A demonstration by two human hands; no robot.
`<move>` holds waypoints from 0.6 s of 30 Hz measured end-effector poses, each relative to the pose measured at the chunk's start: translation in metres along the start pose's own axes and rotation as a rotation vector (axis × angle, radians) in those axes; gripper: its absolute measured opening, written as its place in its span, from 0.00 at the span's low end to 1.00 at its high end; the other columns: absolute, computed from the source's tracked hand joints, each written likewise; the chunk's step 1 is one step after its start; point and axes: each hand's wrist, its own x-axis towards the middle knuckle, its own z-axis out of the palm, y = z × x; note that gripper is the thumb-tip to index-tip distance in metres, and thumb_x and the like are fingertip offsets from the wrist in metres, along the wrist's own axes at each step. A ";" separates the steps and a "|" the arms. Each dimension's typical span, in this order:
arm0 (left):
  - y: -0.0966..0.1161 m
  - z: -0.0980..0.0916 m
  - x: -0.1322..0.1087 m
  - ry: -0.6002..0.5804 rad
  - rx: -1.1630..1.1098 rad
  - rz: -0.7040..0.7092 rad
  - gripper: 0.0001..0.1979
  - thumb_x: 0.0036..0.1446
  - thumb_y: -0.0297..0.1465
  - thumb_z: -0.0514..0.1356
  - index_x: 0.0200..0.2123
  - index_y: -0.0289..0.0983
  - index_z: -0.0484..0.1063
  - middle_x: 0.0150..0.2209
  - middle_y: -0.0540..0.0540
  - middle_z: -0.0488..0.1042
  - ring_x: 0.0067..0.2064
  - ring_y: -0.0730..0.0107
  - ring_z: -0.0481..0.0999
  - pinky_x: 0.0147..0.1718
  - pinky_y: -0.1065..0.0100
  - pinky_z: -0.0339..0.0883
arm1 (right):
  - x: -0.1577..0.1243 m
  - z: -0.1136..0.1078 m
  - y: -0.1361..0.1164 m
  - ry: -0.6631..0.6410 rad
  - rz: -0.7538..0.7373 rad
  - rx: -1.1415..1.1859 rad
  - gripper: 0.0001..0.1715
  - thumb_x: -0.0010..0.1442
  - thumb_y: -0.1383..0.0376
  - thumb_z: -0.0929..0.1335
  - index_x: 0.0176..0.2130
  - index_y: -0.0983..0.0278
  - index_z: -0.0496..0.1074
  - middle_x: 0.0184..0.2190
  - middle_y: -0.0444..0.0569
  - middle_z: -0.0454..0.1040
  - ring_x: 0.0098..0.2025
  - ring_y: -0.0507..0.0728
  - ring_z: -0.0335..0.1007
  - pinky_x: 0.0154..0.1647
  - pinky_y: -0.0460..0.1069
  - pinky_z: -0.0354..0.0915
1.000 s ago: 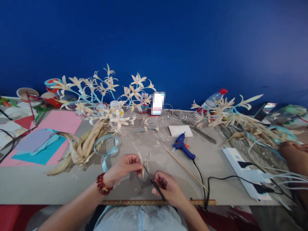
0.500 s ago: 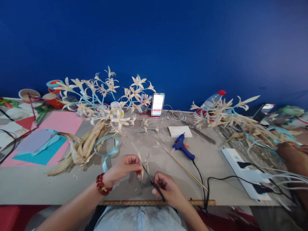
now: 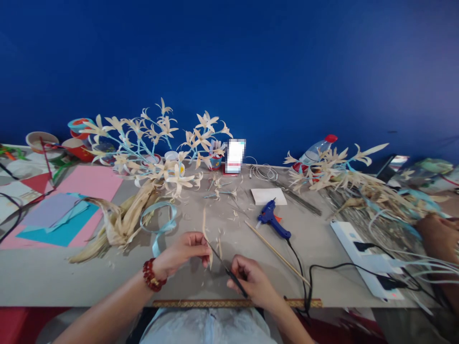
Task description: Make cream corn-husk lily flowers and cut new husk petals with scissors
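**Grey tabletop under a blue wall: the husk strip turns upright**

Deep blue wall (image 3: 251,71) fills the background above a matte grey table (image 3: 53,277) strewn with pale chips.

Half a second ago the narrow, cream-coloured dried husk strip (image 3: 203,222) leaned away to the left. Now its free end points almost straight up, so the left hand (image 3: 184,249) has rotated it. That hand, with a red bead bracelet (image 3: 150,277) at the wrist, pinches the strip's lower part between thumb and fingertips. The right hand (image 3: 253,282) has barely moved and is closed round the dark handles of slim black scissors (image 3: 222,262), whose blades run up to the strip's lower end. For the trimming in hand, the turn seems to present a fresh edge to the blades. Whether they are touching the strip is hard to tell at this size.

The strip looks dry, papery and stiff enough to stand unsupported. To the left lie a crinkled heap of tan husks (image 3: 120,224) and a looped, glossy light-blue ribbon (image 3: 159,220). A blue plastic glue gun (image 3: 271,219) and a thin wooden stick (image 3: 276,253) lie to the right. Behind stand sprays of cream husk flowers on blue stems (image 3: 161,136). Another person's hand (image 3: 435,234) rests at the far right.
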 end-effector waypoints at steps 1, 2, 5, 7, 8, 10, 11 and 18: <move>-0.001 -0.001 0.000 -0.005 0.003 0.000 0.10 0.50 0.33 0.65 0.25 0.34 0.69 0.24 0.47 0.77 0.25 0.73 0.72 0.29 0.70 0.62 | 0.000 -0.001 0.001 0.005 0.007 0.007 0.23 0.47 0.56 0.76 0.24 0.63 0.60 0.18 0.35 0.56 0.20 0.47 0.48 0.20 0.43 0.45; -0.002 -0.002 0.001 -0.008 0.006 0.002 0.10 0.51 0.33 0.65 0.26 0.34 0.69 0.24 0.47 0.76 0.25 0.73 0.72 0.29 0.70 0.62 | 0.001 -0.001 0.001 0.007 0.017 0.021 0.23 0.47 0.56 0.76 0.24 0.62 0.60 0.18 0.35 0.56 0.20 0.47 0.49 0.20 0.43 0.46; -0.003 -0.003 0.001 0.032 0.031 0.039 0.09 0.52 0.33 0.65 0.26 0.34 0.71 0.24 0.48 0.75 0.26 0.73 0.71 0.30 0.70 0.62 | 0.002 -0.001 0.001 0.019 0.030 0.101 0.23 0.49 0.54 0.75 0.26 0.62 0.60 0.18 0.36 0.59 0.19 0.47 0.52 0.20 0.43 0.48; -0.003 -0.002 0.001 0.096 0.059 0.100 0.08 0.52 0.33 0.65 0.28 0.34 0.72 0.24 0.49 0.74 0.27 0.73 0.71 0.31 0.71 0.61 | 0.004 0.002 -0.003 0.022 0.000 0.189 0.24 0.49 0.51 0.74 0.27 0.62 0.61 0.19 0.38 0.64 0.21 0.48 0.56 0.21 0.43 0.51; -0.003 0.000 0.001 0.131 0.068 0.140 0.07 0.52 0.33 0.65 0.28 0.34 0.73 0.25 0.50 0.73 0.27 0.74 0.70 0.31 0.71 0.61 | 0.005 0.005 -0.006 0.026 -0.025 0.245 0.24 0.49 0.51 0.74 0.29 0.62 0.61 0.21 0.40 0.67 0.21 0.48 0.57 0.22 0.43 0.52; -0.005 0.004 0.001 0.183 0.072 0.229 0.06 0.52 0.32 0.65 0.29 0.35 0.74 0.27 0.50 0.72 0.28 0.74 0.69 0.31 0.72 0.61 | 0.008 0.013 -0.014 0.042 -0.070 0.376 0.24 0.48 0.52 0.75 0.31 0.62 0.62 0.26 0.43 0.72 0.21 0.47 0.57 0.21 0.43 0.53; -0.005 0.007 0.000 0.190 0.065 0.276 0.06 0.52 0.32 0.65 0.29 0.36 0.74 0.27 0.51 0.71 0.28 0.74 0.69 0.30 0.71 0.61 | 0.010 0.017 -0.018 0.053 -0.084 0.446 0.24 0.47 0.53 0.76 0.33 0.62 0.62 0.28 0.44 0.72 0.20 0.46 0.56 0.19 0.43 0.53; -0.012 0.018 -0.002 0.075 0.160 0.548 0.02 0.55 0.27 0.63 0.31 0.37 0.77 0.26 0.48 0.72 0.32 0.71 0.70 0.34 0.69 0.62 | 0.025 0.041 -0.042 0.049 0.017 0.818 0.19 0.45 0.62 0.76 0.32 0.62 0.65 0.21 0.38 0.66 0.15 0.42 0.46 0.14 0.40 0.44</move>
